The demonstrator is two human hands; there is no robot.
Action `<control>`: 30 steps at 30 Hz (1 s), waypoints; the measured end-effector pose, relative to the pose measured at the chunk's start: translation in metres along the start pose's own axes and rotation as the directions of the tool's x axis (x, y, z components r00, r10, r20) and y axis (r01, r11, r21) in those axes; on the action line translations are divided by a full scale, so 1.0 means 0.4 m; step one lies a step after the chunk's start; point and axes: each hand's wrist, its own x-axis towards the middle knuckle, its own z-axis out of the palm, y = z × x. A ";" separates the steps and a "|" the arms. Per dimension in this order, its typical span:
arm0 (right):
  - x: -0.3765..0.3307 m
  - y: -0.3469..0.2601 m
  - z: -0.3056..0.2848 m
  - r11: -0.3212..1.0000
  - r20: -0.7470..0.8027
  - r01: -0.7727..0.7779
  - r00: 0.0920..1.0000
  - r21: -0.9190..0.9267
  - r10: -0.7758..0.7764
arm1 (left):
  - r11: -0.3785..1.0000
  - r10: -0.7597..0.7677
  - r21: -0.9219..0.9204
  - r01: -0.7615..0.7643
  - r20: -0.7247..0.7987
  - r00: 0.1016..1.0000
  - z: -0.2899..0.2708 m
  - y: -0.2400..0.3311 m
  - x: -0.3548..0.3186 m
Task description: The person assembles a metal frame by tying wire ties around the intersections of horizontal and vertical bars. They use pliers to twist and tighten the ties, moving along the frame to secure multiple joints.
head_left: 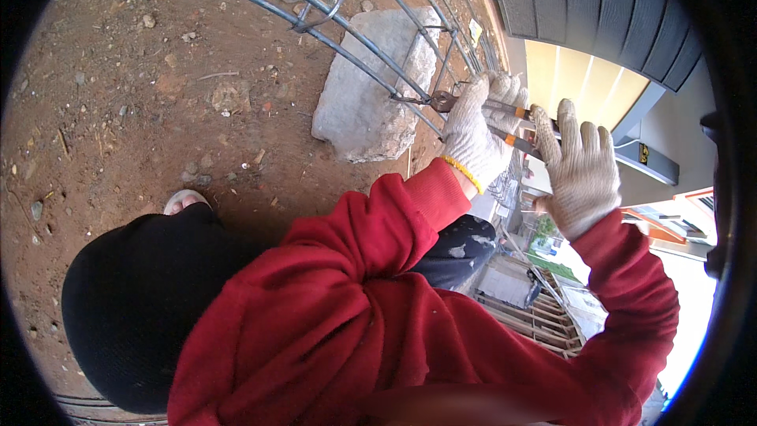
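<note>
Pliers | left hand fingers clenched on handles | right hand released, just beside | jaws at rebar

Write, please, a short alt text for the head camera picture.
A gloved left hand grips pincers biting a rebar cage joint; the gloved right hand touches the orange-tipped handles. A red sleeve, concrete slab and bare soil surround them.
</note>
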 end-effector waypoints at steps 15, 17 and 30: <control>0.115 0.089 0.053 -0.049 0.632 -0.921 0.302 0.385 -0.713 | 0.991 -0.102 0.085 0.104 -0.023 0.994 -0.031 0.007 -0.055; 0.139 0.091 -0.009 0.373 0.862 -0.791 0.360 0.485 -0.357 | 0.987 -0.133 -0.079 0.138 0.069 0.989 -0.004 0.000 -0.038; 0.077 0.085 0.070 -0.031 0.577 -0.881 0.335 0.471 -0.745 | 0.992 -0.127 -0.029 0.124 -0.250 0.960 0.066 -0.014 -0.075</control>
